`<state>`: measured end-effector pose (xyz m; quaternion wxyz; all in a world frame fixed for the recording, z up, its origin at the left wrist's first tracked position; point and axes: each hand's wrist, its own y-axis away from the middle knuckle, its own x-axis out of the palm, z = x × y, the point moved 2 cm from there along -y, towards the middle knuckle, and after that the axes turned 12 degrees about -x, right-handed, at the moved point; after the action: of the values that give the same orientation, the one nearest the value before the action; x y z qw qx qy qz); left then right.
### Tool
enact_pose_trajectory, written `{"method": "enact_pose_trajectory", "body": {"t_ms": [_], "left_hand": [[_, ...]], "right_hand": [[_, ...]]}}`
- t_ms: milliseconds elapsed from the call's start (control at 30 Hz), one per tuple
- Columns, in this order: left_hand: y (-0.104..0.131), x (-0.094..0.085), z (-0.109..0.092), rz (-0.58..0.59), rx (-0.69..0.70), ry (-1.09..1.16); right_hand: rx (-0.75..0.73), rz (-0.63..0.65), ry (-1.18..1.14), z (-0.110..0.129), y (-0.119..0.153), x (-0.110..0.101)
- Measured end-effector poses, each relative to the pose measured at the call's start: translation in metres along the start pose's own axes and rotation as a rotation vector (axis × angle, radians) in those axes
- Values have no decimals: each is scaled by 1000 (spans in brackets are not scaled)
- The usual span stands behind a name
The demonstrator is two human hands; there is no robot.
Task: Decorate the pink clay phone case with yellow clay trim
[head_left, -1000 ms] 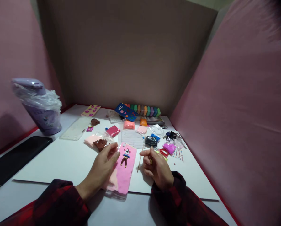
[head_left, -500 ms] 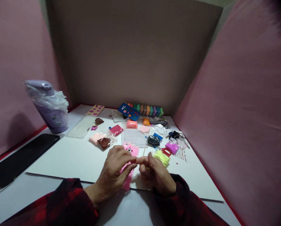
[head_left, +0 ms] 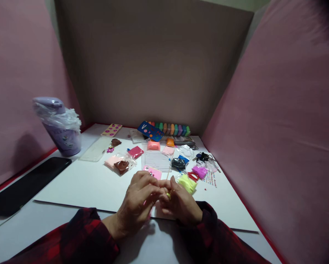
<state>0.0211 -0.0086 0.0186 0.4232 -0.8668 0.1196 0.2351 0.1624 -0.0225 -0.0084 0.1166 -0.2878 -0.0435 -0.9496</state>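
My left hand is closed, its fingertips reaching into my right hand above the front of the white board. Whatever those fingertips pinch, if anything, is hidden. Inside my curled right fingers shows a small yellow piece of clay. Partly covered by my left hand lies a pink phone case with small dark decorations near its top. Just beyond my right hand rests a bag of yellow clay, beside red-handled scissors.
Bags of brown clay, black clay and purple clay lie around lined paper on the white board. Keys lie at the right. A purple bottle and a black phone-like slab are at the left.
My hands have come closer together, and the left fingers now overlap the right hand. The yellow piece has come into sight between them. The view has shifted slightly.
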Motion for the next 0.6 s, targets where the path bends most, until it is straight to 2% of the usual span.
{"method": "enact_pose_trajectory", "body": {"t_ms": [133, 300, 467, 600], "left_hand": [[2, 4, -4, 3, 29, 22], [1, 8, -2, 1, 85, -15], [-3, 7, 3, 42, -51, 102], [-4, 6, 6, 1, -161, 159]], "right_hand": [[-20, -3, 30, 1, 1, 1], [-62, 65, 36, -3, 0, -1], [8, 41, 4, -5, -1, -1], [12, 27, -39, -1, 0, 2]]}}
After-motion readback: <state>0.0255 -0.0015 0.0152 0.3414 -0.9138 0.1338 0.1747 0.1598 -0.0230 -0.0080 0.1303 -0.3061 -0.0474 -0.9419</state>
